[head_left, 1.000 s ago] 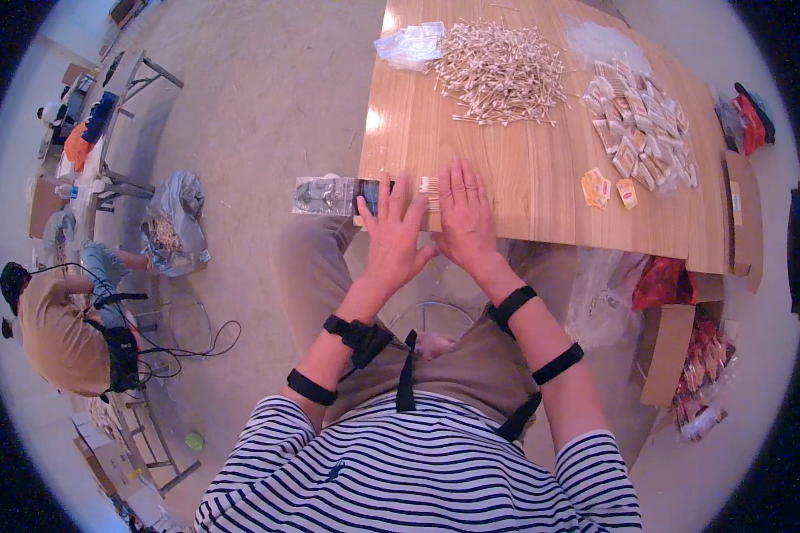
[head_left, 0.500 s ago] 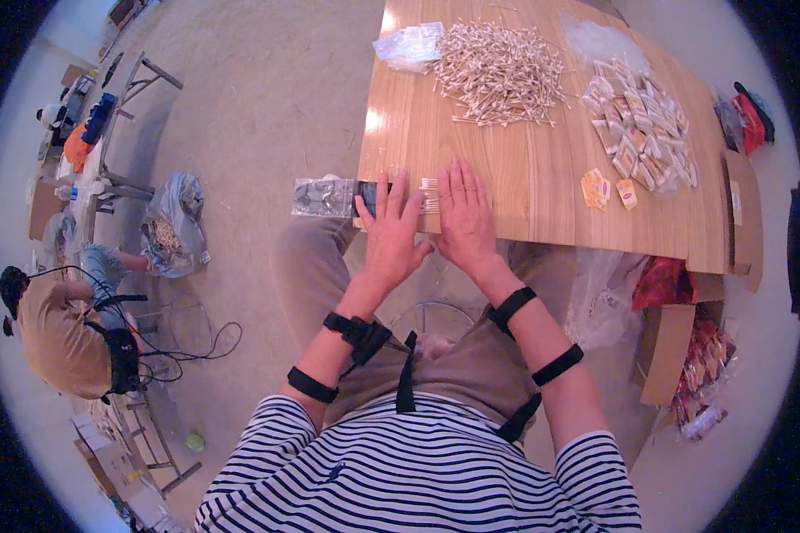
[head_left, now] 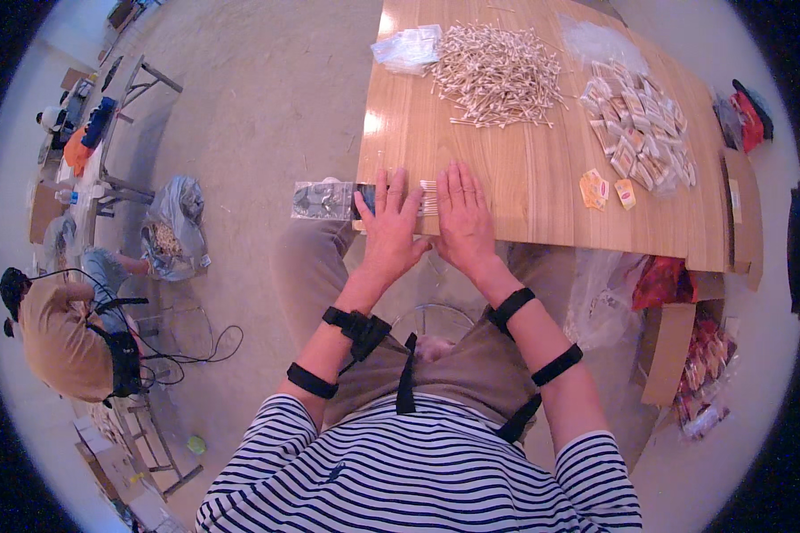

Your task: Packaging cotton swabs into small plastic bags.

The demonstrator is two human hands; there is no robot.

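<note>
At the table's near left corner my left hand [head_left: 388, 226] lies open, fingers stretched over a dark strip and a clear plastic bag [head_left: 323, 201] that sticks out past the table edge. Close beside it my right hand [head_left: 465, 218] rests flat, its fingers extended and side by side. Between the two hands a small row of cotton swabs [head_left: 429, 197] shows, their tips pointing right toward my right fingers. Part of the row is hidden under my left fingers. Farther back on the wooden table [head_left: 507, 178] spreads a large loose heap of cotton swabs [head_left: 496, 75].
Packed swab bags [head_left: 638, 133] form a pile at the right, with small orange-and-white cards [head_left: 594, 188] in front. Clear bags [head_left: 409, 49] lie at the back left. An open cardboard box [head_left: 667, 355] stands right of my legs. Another person [head_left: 76, 342] sits at the far left.
My hands have stayed in nearly the same place, the right one only slightly shifted. At the far left, the other person has moved a little.
</note>
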